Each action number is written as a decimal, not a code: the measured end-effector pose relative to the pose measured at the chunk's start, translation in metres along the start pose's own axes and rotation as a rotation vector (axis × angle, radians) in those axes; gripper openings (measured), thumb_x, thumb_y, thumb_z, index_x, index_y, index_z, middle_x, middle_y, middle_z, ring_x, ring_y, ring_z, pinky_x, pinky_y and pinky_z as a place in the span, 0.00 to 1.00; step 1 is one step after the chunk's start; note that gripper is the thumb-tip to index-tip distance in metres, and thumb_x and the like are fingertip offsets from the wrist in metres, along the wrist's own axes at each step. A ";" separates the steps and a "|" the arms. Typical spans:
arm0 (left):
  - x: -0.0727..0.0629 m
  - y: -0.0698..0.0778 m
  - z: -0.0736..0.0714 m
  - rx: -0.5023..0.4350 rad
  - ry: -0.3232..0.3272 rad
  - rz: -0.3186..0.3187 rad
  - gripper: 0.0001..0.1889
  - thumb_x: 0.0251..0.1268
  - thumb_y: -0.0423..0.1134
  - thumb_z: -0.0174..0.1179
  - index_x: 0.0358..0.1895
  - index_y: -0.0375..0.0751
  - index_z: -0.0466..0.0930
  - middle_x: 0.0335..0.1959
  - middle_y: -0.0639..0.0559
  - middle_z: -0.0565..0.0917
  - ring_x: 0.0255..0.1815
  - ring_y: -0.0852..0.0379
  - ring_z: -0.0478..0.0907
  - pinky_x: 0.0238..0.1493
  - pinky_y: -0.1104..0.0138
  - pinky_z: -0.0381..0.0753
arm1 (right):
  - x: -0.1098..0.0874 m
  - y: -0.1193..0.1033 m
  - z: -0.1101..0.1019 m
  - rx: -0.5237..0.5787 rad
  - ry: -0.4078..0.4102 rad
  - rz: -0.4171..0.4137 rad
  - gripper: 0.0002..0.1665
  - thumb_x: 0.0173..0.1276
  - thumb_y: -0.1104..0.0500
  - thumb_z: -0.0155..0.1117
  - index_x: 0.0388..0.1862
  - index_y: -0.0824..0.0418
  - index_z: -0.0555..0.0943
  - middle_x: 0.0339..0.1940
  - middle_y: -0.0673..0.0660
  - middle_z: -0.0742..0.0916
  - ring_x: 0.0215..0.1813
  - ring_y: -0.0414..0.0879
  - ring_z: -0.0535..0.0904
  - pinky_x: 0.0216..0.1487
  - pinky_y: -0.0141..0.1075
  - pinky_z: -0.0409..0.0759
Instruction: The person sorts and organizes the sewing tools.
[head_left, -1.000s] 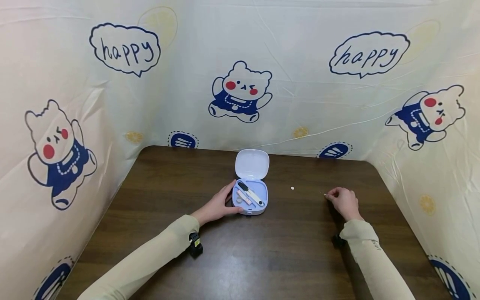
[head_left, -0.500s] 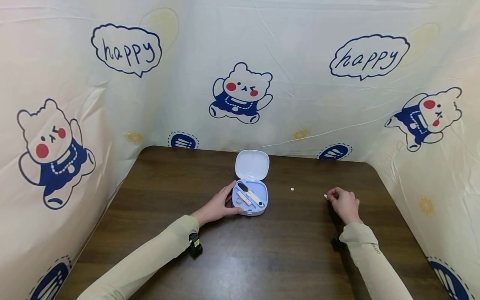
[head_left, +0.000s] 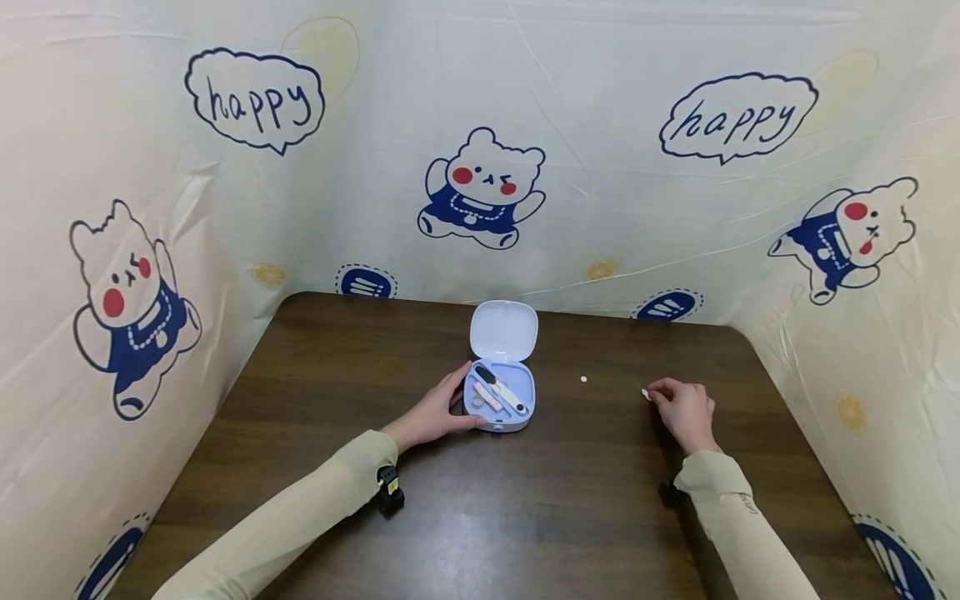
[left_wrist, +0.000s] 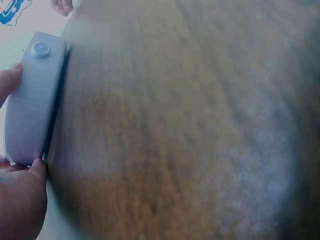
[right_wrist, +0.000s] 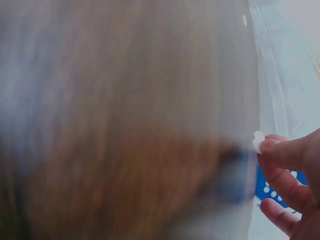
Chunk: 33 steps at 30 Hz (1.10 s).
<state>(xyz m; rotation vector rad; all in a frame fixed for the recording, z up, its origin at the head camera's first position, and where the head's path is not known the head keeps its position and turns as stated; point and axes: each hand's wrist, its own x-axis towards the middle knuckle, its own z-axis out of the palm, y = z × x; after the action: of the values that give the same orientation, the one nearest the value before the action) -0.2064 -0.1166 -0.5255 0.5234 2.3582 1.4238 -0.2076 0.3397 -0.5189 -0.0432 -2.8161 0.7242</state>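
Note:
A small light-blue hinged case (head_left: 529, 408) stands on the table with its translucent lid (head_left: 504, 330) raised. Inside lie a slim black-and-white tool (head_left: 504, 392), a short pink-and-white stick (head_left: 487, 397) and a small round piece (head_left: 477, 401). My left hand (head_left: 431, 414) grips the case from its left side, thumb at the front corner; the left wrist view shows the case's front with a round button (left_wrist: 41, 49). On the right, my right hand (head_left: 686, 410) pinches a small flat white piece (right_wrist: 258, 142) with a lobed outline between thumb and forefinger, over the table.
A small white disc (head_left: 583, 379) lies on the brown table (head_left: 570, 500) between the case and my right hand. Printed cloth (head_left: 600, 208) hangs behind the table and along both sides.
My right hand has shifted slightly left and the white piece now shows more plainly at its fingertips. My left hand and the case stay in place.

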 end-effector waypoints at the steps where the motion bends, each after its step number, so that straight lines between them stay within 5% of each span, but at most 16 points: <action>1: 0.000 0.000 0.000 -0.001 0.000 0.001 0.56 0.65 0.45 0.74 0.86 0.41 0.43 0.85 0.40 0.49 0.85 0.46 0.51 0.79 0.54 0.63 | 0.000 -0.002 0.000 0.004 0.005 -0.009 0.06 0.73 0.61 0.69 0.41 0.61 0.90 0.37 0.61 0.92 0.47 0.64 0.82 0.50 0.62 0.64; 10: 0.001 0.001 -0.001 -0.002 0.005 0.000 0.56 0.65 0.47 0.74 0.86 0.42 0.42 0.86 0.41 0.49 0.84 0.46 0.52 0.79 0.54 0.63 | 0.001 -0.026 -0.002 0.052 0.021 -0.049 0.06 0.72 0.63 0.70 0.41 0.62 0.91 0.37 0.61 0.92 0.44 0.62 0.85 0.48 0.58 0.65; 21: 0.000 -0.001 0.001 0.006 0.007 -0.004 0.56 0.65 0.46 0.74 0.86 0.42 0.43 0.85 0.40 0.50 0.84 0.46 0.52 0.78 0.54 0.63 | -0.003 -0.052 0.004 0.105 -0.006 -0.087 0.06 0.72 0.64 0.69 0.43 0.63 0.91 0.38 0.63 0.92 0.55 0.65 0.75 0.60 0.67 0.62; 33: -0.001 -0.001 0.001 0.003 0.006 -0.003 0.56 0.65 0.46 0.74 0.86 0.42 0.43 0.85 0.41 0.50 0.84 0.46 0.52 0.79 0.55 0.63 | -0.005 -0.081 0.011 0.149 -0.013 -0.132 0.06 0.71 0.63 0.70 0.43 0.63 0.91 0.39 0.61 0.92 0.56 0.63 0.73 0.59 0.63 0.65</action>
<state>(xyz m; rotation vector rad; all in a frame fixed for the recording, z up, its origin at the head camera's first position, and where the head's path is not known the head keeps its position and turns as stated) -0.2054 -0.1164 -0.5266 0.5174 2.3646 1.4231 -0.2032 0.2628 -0.4904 0.1717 -2.7365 0.9019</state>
